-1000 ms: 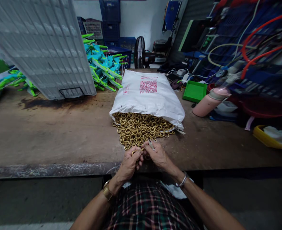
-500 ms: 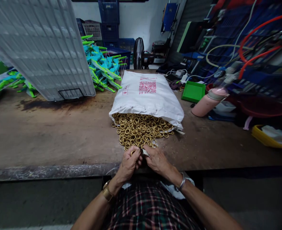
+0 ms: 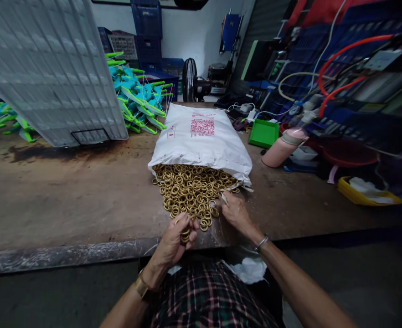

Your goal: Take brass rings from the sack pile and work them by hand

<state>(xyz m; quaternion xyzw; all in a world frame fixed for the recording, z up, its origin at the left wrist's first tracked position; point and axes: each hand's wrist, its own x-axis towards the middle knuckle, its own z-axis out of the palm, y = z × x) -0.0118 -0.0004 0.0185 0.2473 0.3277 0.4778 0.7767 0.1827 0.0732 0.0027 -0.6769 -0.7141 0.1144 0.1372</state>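
A white woven sack [image 3: 177, 148] with a red printed code lies on the wooden table, its mouth facing me. Gold-coloured rings [image 3: 187, 187] spill out of it in a heap towards the table's front edge. At the near side of the heap, my left hand [image 3: 173, 241] is curled round several rings [image 3: 185, 234]. My right hand [image 3: 238, 213] is closed at the heap's right side, just in front of the sack's corner. It grips a small, pale, flat tool [image 3: 224, 198], whose kind I cannot make out.
A large ribbed white plastic panel [image 3: 60, 68] stands at the left, with turquoise and lime-green plastic pieces [image 3: 136, 98] behind it. To the right are a green tray [image 3: 263, 133], a pink bottle [image 3: 281, 149] and a yellow basket [image 3: 365, 193]. A black fan [image 3: 189, 79] stands behind the table.
My hands have come apart. The right one has moved right and forward with the pale tool; the left one has dropped slightly nearer to me, and several rings now show in it.
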